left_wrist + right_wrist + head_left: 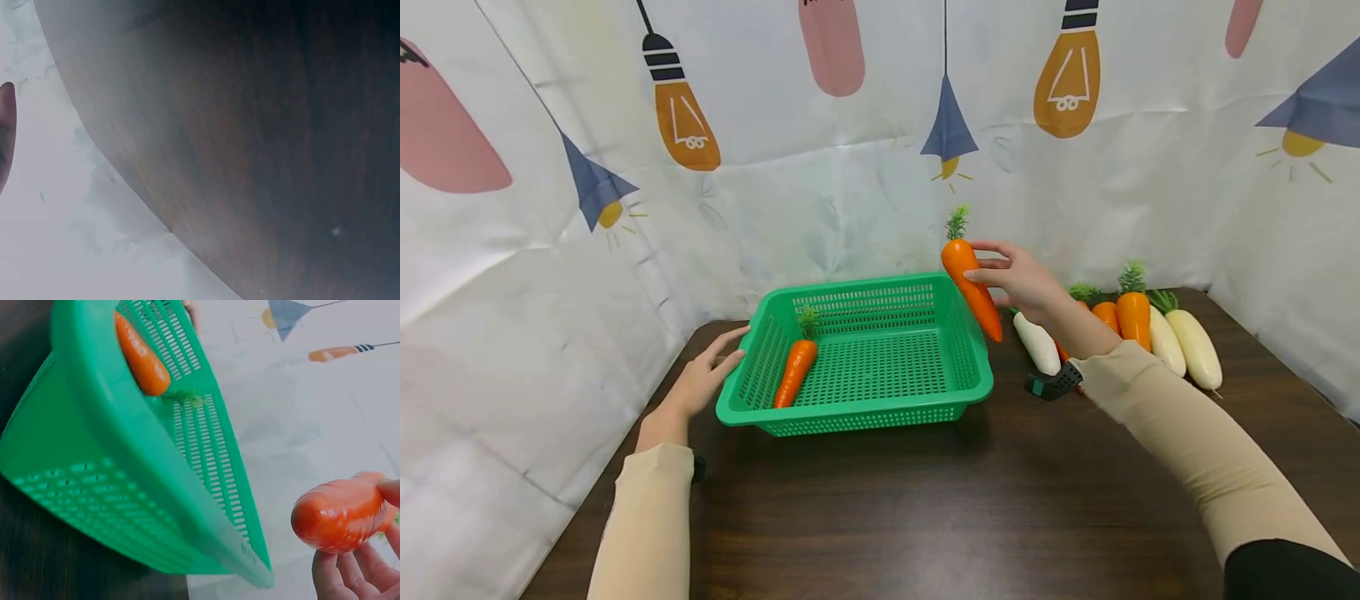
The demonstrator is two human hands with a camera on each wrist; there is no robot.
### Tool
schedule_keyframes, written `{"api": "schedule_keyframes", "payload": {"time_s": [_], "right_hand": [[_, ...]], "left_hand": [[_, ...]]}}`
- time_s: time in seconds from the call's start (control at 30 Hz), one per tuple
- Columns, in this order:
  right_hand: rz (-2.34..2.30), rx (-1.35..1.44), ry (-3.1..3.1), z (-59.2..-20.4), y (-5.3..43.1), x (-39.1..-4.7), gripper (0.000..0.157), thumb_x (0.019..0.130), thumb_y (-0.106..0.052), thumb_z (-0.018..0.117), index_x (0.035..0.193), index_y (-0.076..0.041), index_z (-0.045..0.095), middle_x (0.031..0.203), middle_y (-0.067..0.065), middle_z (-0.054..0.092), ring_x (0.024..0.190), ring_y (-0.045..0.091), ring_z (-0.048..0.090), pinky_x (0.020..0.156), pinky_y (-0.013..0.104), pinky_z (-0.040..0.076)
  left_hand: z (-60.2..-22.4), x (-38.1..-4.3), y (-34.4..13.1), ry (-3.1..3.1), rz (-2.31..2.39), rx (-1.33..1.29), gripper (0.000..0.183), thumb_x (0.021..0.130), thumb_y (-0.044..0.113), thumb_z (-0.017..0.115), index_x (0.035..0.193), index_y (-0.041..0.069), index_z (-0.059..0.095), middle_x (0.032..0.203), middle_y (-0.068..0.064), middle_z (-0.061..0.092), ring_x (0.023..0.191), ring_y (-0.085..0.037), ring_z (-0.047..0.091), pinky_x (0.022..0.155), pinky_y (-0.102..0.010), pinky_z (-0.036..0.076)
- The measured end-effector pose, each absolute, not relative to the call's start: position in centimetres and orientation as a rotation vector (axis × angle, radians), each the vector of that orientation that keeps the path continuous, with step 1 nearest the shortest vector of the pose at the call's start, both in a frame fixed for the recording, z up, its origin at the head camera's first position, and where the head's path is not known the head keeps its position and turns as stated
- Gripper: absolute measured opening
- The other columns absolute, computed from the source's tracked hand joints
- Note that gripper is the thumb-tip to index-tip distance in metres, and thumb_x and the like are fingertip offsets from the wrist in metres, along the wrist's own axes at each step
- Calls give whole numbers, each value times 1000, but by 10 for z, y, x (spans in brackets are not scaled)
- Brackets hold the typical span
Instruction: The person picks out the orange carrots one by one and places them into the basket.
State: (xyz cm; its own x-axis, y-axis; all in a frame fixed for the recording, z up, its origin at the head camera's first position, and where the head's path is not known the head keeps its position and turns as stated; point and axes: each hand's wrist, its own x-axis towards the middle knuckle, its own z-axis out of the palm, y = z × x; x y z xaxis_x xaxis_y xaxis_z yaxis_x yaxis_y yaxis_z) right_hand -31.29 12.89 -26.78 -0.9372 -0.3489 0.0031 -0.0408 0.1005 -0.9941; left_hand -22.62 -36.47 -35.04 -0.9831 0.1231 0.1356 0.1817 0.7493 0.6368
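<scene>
In the head view, my right hand (pixel 1022 279) pinches an orange carrot (pixel 970 287) with a green leafy top, between thumb and fingers. The carrot hangs tilted over the right rim of a green plastic basket (pixel 865 414), its tip pointing down. The right wrist view shows this carrot (pixel 337 515) tip-first, beside the basket wall (pixel 94 506). My left hand (pixel 703 375) rests at the basket's left rim with fingers and thumb extended. A second carrot (pixel 795 371) lies inside, near the left wall. In the left wrist view only one digit of the hand (pixel 6 131) shows.
Right of the basket lie a white radish (pixel 1037 342), another radish (pixel 1197 348) and several carrots, one of them an upright-lying carrot (pixel 1133 318), partly behind my right forearm. The dark wooden table (pixel 880 517) meets a printed curtain (pixel 850 192) at the back.
</scene>
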Motion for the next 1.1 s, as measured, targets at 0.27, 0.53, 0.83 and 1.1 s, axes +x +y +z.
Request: {"api": "schedule_keyframes", "payload": {"time_s": [0.27,0.53,0.83,1.1], "right_hand": [[-1962,-359,2065,-268,110,-320,62,104,-10,60,160,-11,33,154,18,42,120,30,54,92,40,53],[-1995,-330,1947,-267,88,-323,61,105,-10,59,160,-12,33,149,17,45,112,28,57,78,35,54],[-1968,-310,1951,-273,66,-323,63,102,-7,62,159,-13,34,148,21,47,129,40,51,98,51,47],[-1954,-321,1931,-276,49,-320,62,101,-5,63,157,-15,39,146,21,50,128,40,53,99,54,47]], "left_hand": [[-350,-225,-362,-2851,-1064,-246,59,111,41,42,164,19,28,152,-34,40,130,-54,49,98,-74,39],[-350,-225,-363,-2850,-1062,-248,59,111,41,41,164,20,27,152,-34,40,130,-54,48,97,-74,39],[-351,-226,-363,-2844,-1074,-255,58,111,41,41,164,18,28,152,-34,40,130,-55,48,96,-73,40],[-350,-225,-362,-2850,-1070,-247,59,111,40,42,164,19,27,156,-33,35,131,-55,47,96,-75,39]]}}
